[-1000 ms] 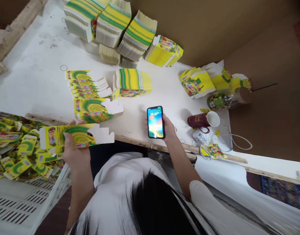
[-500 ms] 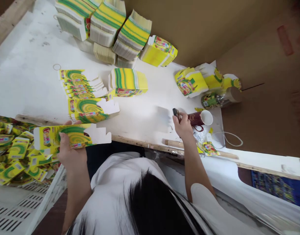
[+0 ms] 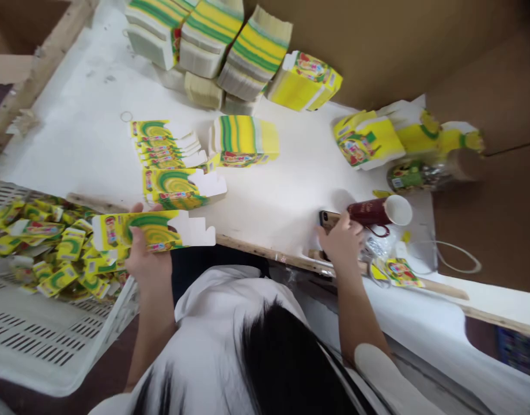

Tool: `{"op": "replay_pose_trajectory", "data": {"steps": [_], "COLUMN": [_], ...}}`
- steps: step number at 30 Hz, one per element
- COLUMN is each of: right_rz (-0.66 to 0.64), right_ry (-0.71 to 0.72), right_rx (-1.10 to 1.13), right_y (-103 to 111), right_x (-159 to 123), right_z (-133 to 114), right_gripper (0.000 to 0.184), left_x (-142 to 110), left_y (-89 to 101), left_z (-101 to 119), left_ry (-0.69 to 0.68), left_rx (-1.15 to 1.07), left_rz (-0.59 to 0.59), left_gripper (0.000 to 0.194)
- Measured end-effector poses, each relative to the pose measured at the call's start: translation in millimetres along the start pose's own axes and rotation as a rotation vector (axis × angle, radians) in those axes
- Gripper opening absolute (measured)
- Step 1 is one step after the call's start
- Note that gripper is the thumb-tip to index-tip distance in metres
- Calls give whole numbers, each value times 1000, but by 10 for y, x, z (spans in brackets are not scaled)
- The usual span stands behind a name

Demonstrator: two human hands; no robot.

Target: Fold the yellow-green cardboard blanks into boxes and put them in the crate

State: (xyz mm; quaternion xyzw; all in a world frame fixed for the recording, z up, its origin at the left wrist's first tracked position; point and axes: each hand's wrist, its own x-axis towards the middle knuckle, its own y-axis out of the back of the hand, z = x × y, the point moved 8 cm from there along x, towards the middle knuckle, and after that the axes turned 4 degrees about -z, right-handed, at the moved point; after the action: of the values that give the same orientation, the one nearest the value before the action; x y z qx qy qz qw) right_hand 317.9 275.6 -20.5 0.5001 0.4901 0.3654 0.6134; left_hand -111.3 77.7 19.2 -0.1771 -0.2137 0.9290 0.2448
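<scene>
- My left hand pinches a yellow carton near the edge of the counter.
- My right hand covers a phone beside the mug; I can't tell its grip.

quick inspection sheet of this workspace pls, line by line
surface: white tabletop, dark marks far left; wooden strip along the near edge
things at hand: printed flat carton; phone, back up; more cartons fanned out beyond the left hand
clutter: mug, clear jar, crumpled clear plastic and packet at right
hands: left holds the flat carton; right is on the phone, grip unclear
cables: pale looped cord at right, ends unclear
surroundings: brown cardboard behind; slotted crate with small boxes at left
</scene>
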Motion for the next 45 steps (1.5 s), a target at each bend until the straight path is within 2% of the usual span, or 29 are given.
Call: {"op": "replay_pose_trajectory", "data": {"steps": [2, 3, 6, 8, 10, 12, 14, 17, 20, 22, 25, 28, 37, 39, 42, 43, 45], "right_rz": [115, 127, 12, -167, -306, -368, -429, -487, -584, -761, -1100, -1237, -1271, -1160, -905, -857, -849], "right_ry": [190, 318, 752, 1047, 1279, 1372, 1398, 1345, 1248, 1166, 1051, 996, 1136, 1143, 1162, 1168, 1176], "right_rx": [105, 221, 695, 890, 1002, 1002, 949, 948, 1117, 1251, 1397, 1475, 1347, 1289, 1161, 1147, 1193], "right_y": [218, 320, 625, 747, 782, 686, 501, 284, 225, 180, 98, 90, 183, 185, 208, 219, 238], "right_x": [-55, -128, -595, -1082, -1566, -1906, -2124, -2228, -2176, -2145, -2198, -2258, -2333, -2298, -2244, -2241, -2250], "right_z": [-257, -455, -1245, -1834, -2304, -2611, -2788, -2855, -2830, -2834, -2864, -2871, -2903, -2889, -2847, -2836, -2828], "right_gripper": [77, 71, 38, 24, 26, 30, 31, 27, 19, 19, 37, 40, 37, 33, 29, 30, 30], "left_x": [-19, -25, -43, -73, -118, -163, -196, -199, -157, -125, -103, -117, -187, -196, -221, -231, -255], "left_y": [-44, -69, -142, -170, -183, -176, -155, -106, -81, -109, -187, -231, -81, -28, 65, 92, 132], "left_z": [-11, -11, 19, 47, 64, 93, 149, 215, 219, 217, 254, 332, 407, 363, 250, 209, 146], "left_ry": [2, -8, -84, -139, -164, -195, -262, -355, -359, -331, -299, -311, -405, -397, -351, -332, -311], "left_rx": [-42, -54, -29, 5, 12, 6, 10, 32, 63, 77, 40, -12, 124, 170, 254, 283, 319], "left_rz": [-23, -37, -88, -109, -118, -101, -60, 23, 54, 10, -94, -135, 65, 104, 138, 136, 122], "left_gripper": [37, 39, 47, 47, 43, 40, 41, 44, 46, 44, 40, 39, 49, 55, 65, 67, 68]}}
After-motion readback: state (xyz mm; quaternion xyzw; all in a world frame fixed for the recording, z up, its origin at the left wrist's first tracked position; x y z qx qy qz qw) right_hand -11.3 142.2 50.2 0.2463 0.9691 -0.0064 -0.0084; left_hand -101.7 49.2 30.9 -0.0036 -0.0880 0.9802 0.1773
